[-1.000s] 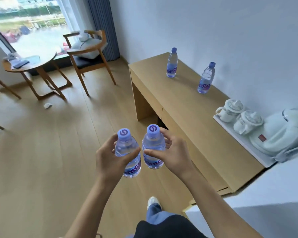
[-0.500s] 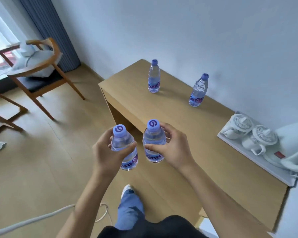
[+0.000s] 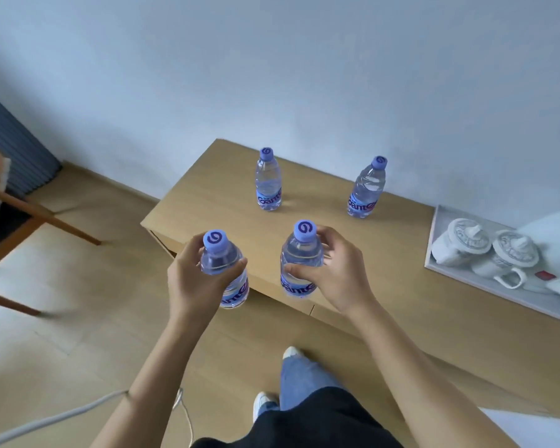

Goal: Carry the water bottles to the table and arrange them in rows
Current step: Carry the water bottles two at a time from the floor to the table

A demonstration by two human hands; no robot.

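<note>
Clear bottles (image 3: 225, 270) stand upright, caps up, in both hands (image 3: 333, 276).

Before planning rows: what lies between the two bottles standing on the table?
Only bare tabletop between left bottle and right bottle, per the head view.

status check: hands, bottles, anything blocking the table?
Left hand grips one bottle, right hand grips another bottle, both upright. Two bottles stand on the table. White tray sits at the right end; near edge open.
</note>
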